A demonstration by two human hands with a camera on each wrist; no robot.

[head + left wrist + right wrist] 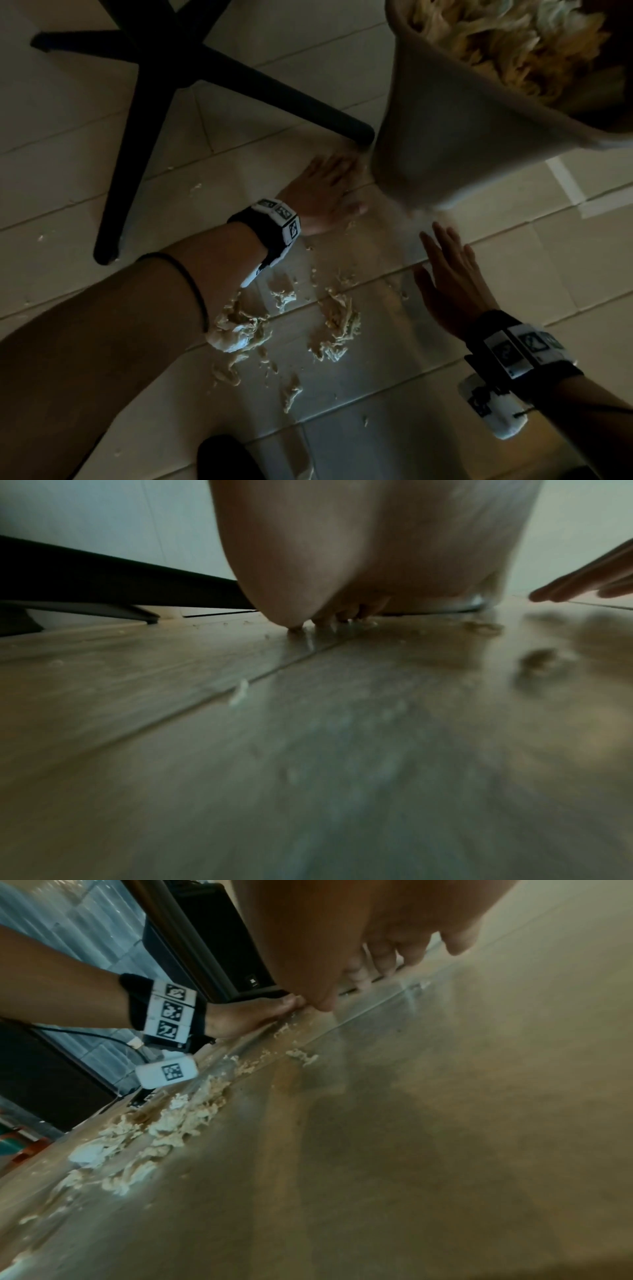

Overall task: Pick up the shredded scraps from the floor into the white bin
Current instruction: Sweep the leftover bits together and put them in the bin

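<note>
- A person is reaching down over a pale tiled floor (479, 394), seen from above in dim light.
- The left hand (325, 192) is lying low on the floor with its fingers stretched forward and close together, palm down, beside the base of the white bin (445, 137). The left wrist view shows the fingertips (294, 627) touching the floor; it is holding nothing that can be seen.
- The right hand (448, 274) is hovering open, fingers straight and slightly spread, just short of the bin's base and touching nothing.
- The white bin is sitting at the upper right, blurred, and it is already holding a heap of tan shreds (507, 44).
- The shredded scraps (335, 329) are lying loose on the floor between the two forearms, nearer the person than both hands, in a few clumps with small crumbs scattered around.
- A black chair base (164, 68) with spreading legs is standing at the upper left, one leg ending close to the left hand's fingers.
- Both wrists are wearing black bands with white marker blocks (284, 219).
</note>
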